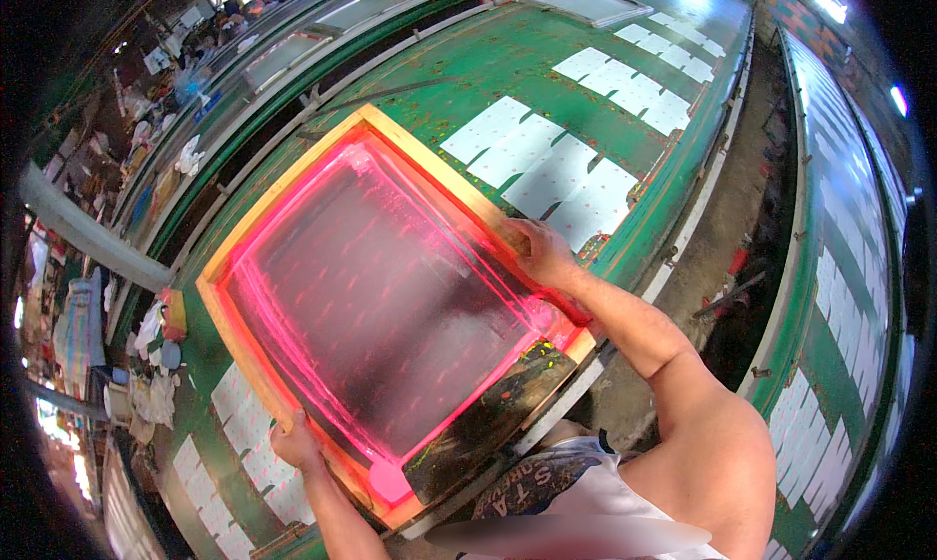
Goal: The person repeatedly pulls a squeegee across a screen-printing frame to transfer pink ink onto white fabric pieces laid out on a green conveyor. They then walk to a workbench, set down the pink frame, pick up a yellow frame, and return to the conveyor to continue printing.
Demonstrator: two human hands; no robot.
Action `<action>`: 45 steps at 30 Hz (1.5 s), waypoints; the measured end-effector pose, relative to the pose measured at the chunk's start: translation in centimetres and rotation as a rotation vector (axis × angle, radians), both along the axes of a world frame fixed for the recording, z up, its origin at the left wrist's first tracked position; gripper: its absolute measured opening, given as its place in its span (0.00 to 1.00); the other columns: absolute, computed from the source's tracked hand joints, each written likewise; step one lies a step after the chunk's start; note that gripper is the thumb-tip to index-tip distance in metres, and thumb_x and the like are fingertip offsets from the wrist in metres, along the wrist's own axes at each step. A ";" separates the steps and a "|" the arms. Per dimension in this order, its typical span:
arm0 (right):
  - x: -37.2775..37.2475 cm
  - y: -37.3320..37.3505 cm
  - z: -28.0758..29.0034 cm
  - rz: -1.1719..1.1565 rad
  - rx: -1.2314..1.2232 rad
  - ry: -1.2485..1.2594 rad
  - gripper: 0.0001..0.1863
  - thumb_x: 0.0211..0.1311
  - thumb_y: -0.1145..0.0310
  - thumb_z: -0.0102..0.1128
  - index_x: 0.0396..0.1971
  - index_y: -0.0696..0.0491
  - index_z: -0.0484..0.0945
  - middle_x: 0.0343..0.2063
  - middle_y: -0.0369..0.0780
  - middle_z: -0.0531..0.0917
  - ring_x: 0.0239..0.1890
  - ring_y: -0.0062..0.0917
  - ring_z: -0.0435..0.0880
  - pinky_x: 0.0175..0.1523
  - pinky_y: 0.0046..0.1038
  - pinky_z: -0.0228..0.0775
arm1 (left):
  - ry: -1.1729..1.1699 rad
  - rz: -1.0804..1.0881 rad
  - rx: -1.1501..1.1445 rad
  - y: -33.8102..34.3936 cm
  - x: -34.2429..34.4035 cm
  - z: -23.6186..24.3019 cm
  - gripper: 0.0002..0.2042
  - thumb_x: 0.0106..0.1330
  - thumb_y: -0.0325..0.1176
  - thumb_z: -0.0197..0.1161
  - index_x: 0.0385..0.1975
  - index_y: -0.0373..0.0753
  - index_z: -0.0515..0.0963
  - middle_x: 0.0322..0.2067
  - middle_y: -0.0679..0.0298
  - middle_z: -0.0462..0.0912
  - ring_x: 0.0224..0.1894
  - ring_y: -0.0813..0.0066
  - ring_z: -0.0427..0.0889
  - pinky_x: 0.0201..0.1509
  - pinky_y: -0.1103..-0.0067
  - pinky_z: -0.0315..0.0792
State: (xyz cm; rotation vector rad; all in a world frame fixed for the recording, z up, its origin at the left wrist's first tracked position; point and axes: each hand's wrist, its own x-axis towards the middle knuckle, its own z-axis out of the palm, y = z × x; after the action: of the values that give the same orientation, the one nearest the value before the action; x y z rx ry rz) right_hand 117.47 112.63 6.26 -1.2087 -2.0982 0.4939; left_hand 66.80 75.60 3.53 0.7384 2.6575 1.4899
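A wooden-framed printing screen [371, 296], its dark mesh edged in bright pink ink, spans the middle of the view over the long green table [410, 130]. My left hand [298, 443] grips the frame's lower left side. My right hand [542, 252] holds its right side, fingers curled over the wood. White pieces with small pink marks [532, 165] lie in rows on the table beyond the screen, with more [249, 433] at lower left. A dark, paint-spattered strip [488, 414] runs along the screen's near edge.
A second long table [830, 365] with white pieces runs along the right, across a narrow floor gap [732, 228]. A grey post or pipe [98, 228] juts in from the left, near piled cloths and clutter [146, 394]. Further tables [312, 33] stretch along the upper left.
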 end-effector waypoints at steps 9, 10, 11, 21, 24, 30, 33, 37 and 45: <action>0.1 0.8 -1.1 0.039 0.029 -0.021 0.20 0.77 0.60 0.64 0.64 0.49 0.84 0.56 0.48 0.89 0.60 0.50 0.87 0.65 0.49 0.81 | -0.013 0.068 -0.061 0.4 -0.1 -0.8 0.14 0.62 0.35 0.81 0.39 0.30 0.92 0.35 0.55 0.95 0.34 0.61 0.93 0.44 0.65 0.83; 0.2 0.8 -1.4 0.051 0.062 -0.019 0.20 0.77 0.60 0.64 0.64 0.49 0.84 0.56 0.48 0.89 0.60 0.50 0.87 0.65 0.49 0.81 | -0.040 0.064 -0.069 0.5 0.0 -0.8 0.14 0.62 0.35 0.81 0.40 0.30 0.92 0.35 0.54 0.96 0.34 0.60 0.93 0.44 0.64 0.83; 0.0 0.9 -1.6 0.030 0.054 -0.030 0.19 0.79 0.60 0.61 0.64 0.48 0.84 0.57 0.48 0.89 0.60 0.50 0.87 0.65 0.49 0.80 | -0.004 0.067 -0.071 0.8 0.3 -0.8 0.14 0.62 0.35 0.81 0.40 0.30 0.92 0.34 0.54 0.96 0.34 0.60 0.93 0.44 0.63 0.83; -0.1 0.8 -2.6 0.053 -0.036 -0.117 0.22 0.78 0.64 0.59 0.67 0.47 0.81 0.63 0.48 0.86 0.64 0.51 0.84 0.71 0.51 0.77 | -0.039 0.122 -0.202 2.0 1.5 -1.0 0.15 0.58 0.38 0.84 0.36 0.31 0.93 0.33 0.50 0.95 0.35 0.56 0.94 0.45 0.60 0.84; -0.1 0.9 -2.7 0.057 -0.076 -0.117 0.23 0.77 0.64 0.58 0.69 0.48 0.79 0.64 0.48 0.86 0.64 0.51 0.84 0.71 0.51 0.76 | -0.008 0.165 -0.258 1.7 0.8 -2.5 0.16 0.58 0.39 0.84 0.36 0.31 0.93 0.33 0.50 0.95 0.35 0.54 0.94 0.46 0.60 0.84; -0.3 0.6 -2.3 0.033 -0.092 -0.078 0.32 0.69 0.66 0.65 0.74 0.48 0.76 0.65 0.49 0.85 0.67 0.50 0.83 0.72 0.49 0.76 | -0.080 0.188 -0.330 1.6 0.3 -3.1 0.17 0.58 0.38 0.83 0.40 0.31 0.93 0.36 0.48 0.95 0.38 0.50 0.95 0.48 0.59 0.84; -0.1 -1.7 -0.5 0.076 0.145 -0.245 0.33 0.68 0.65 0.70 0.73 0.49 0.77 0.65 0.49 0.85 0.66 0.49 0.83 0.71 0.50 0.76 | -0.056 0.200 -0.381 1.8 0.7 -2.5 0.17 0.58 0.38 0.82 0.41 0.31 0.92 0.37 0.48 0.95 0.39 0.49 0.94 0.49 0.59 0.84; 1.0 -8.3 2.5 0.457 0.177 -0.262 0.25 0.72 0.62 0.70 0.67 0.49 0.83 0.62 0.48 0.87 0.63 0.49 0.85 0.69 0.52 0.77 | -0.032 0.171 -0.304 2.1 1.4 -1.8 0.15 0.61 0.34 0.78 0.43 0.30 0.91 0.39 0.48 0.95 0.40 0.50 0.94 0.50 0.60 0.84; 0.1 -22.2 2.7 1.006 0.088 -0.318 0.24 0.70 0.62 0.67 0.65 0.47 0.85 0.63 0.42 0.86 0.67 0.37 0.83 0.69 0.42 0.77 | -0.010 0.097 -0.064 2.1 0.8 -2.7 0.18 0.64 0.30 0.76 0.52 0.29 0.89 0.46 0.47 0.95 0.48 0.51 0.94 0.54 0.62 0.83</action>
State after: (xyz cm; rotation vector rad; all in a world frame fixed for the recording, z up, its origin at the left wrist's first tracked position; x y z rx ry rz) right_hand 117.53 90.48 8.97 -0.0858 -2.8866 0.6441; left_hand 67.60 77.69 0.82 0.6048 2.7569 1.4162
